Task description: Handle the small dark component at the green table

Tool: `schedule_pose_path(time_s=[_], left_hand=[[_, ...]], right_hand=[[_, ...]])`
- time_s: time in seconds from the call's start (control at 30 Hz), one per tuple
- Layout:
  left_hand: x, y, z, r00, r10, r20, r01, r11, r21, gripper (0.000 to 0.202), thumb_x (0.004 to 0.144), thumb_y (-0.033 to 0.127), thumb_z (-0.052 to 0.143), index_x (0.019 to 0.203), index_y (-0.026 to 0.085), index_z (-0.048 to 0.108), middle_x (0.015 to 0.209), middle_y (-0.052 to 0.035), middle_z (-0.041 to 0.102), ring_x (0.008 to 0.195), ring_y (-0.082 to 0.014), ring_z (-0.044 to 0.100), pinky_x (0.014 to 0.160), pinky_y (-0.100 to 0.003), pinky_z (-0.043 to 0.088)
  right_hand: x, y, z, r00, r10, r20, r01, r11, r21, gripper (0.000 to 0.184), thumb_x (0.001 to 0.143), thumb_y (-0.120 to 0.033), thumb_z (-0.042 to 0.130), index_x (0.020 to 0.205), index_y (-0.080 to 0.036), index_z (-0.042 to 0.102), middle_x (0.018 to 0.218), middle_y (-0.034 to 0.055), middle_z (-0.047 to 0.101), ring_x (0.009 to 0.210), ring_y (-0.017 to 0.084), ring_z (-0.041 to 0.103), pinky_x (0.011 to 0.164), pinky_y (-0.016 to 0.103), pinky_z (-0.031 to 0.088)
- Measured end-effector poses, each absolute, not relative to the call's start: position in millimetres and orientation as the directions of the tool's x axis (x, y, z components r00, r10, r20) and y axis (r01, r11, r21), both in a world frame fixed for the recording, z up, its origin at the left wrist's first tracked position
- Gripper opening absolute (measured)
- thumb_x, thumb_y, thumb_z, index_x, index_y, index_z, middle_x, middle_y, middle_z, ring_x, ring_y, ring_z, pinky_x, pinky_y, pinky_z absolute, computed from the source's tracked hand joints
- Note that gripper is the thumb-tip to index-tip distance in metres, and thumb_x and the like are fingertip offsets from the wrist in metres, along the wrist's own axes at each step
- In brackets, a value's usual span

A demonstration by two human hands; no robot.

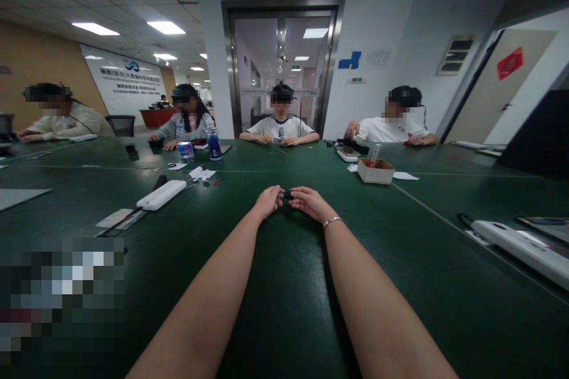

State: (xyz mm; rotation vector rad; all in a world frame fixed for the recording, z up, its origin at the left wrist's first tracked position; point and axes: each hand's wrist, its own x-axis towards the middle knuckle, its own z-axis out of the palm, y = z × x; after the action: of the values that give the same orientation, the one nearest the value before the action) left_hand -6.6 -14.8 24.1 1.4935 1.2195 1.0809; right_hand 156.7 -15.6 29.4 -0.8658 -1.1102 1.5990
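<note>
Both of my arms reach forward over the green table. Between my fingertips is a small black cylinder with a paler, greyish end toward the left; its exact kind is too small to make out. My left hand pinches the paler end. The black end is held by my right hand, which has a silver bracelet at its wrist. The fingers hide part of the cylinder, and it is held just above the tabletop.
A white power strip lies to the left, another power strip to the right. Beyond my hands stand a small open box, a blue bottle and paper scraps. Several people sit along the far side, one person straight across.
</note>
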Motion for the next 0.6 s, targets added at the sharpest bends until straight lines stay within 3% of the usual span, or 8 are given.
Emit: schedule_pose_path(time_s=[0.2,0.33,0.5,0.6], left_hand=[[-7.2,-15.3,22.0,0.151,0.982,0.111,0.227,-0.144,0.963,0.024,0.083,0.019,0.045,0.104,0.017,0.056,0.071,0.0009,0.052,0.054,-0.0073,0.047,0.042,-0.015,0.033],[-6.7,-18.0,22.2,0.161,0.979,0.125,0.215,-0.158,0.964,0.027,0.09,0.03,0.036,0.102,0.016,0.056,0.066,0.0014,0.049,0.048,-0.0071,0.043,0.041,-0.016,0.033],[-7.1,-17.7,21.9,0.106,0.984,0.146,0.232,-0.167,0.958,0.023,0.086,0.028,0.047,0.105,0.018,0.055,0.071,0.0006,0.052,0.053,-0.0075,0.047,0.043,-0.015,0.035],[-7.1,-16.5,22.3,0.131,0.985,0.115,0.218,-0.141,0.966,0.027,0.09,0.032,0.038,0.102,0.015,0.056,0.064,0.001,0.05,0.047,-0.0072,0.043,0.041,-0.017,0.033]], right_hand=[[156.7,-15.8,28.9,-0.269,0.963,-0.025,-0.326,-0.116,-0.938,0.01,0.08,-0.001,0.061,0.085,-0.01,0.06,0.071,0.0057,0.066,0.056,0.012,0.065,0.053,0.018,0.054],[156.2,-16.5,29.3,-0.278,0.96,-0.024,-0.318,-0.115,-0.941,0.009,0.081,-0.002,0.06,0.084,-0.011,0.06,0.07,0.0055,0.065,0.056,0.012,0.065,0.053,0.019,0.055],[156.2,-15.1,28.3,-0.276,0.961,-0.018,-0.315,-0.109,-0.943,0.009,0.081,-0.002,0.061,0.085,-0.01,0.06,0.07,0.0058,0.065,0.056,0.012,0.065,0.053,0.018,0.054],[156.6,-13.8,27.3,-0.286,0.958,-0.021,-0.318,-0.116,-0.941,0.009,0.081,-0.003,0.062,0.085,-0.01,0.06,0.07,0.0062,0.065,0.056,0.013,0.065,0.053,0.018,0.055]])
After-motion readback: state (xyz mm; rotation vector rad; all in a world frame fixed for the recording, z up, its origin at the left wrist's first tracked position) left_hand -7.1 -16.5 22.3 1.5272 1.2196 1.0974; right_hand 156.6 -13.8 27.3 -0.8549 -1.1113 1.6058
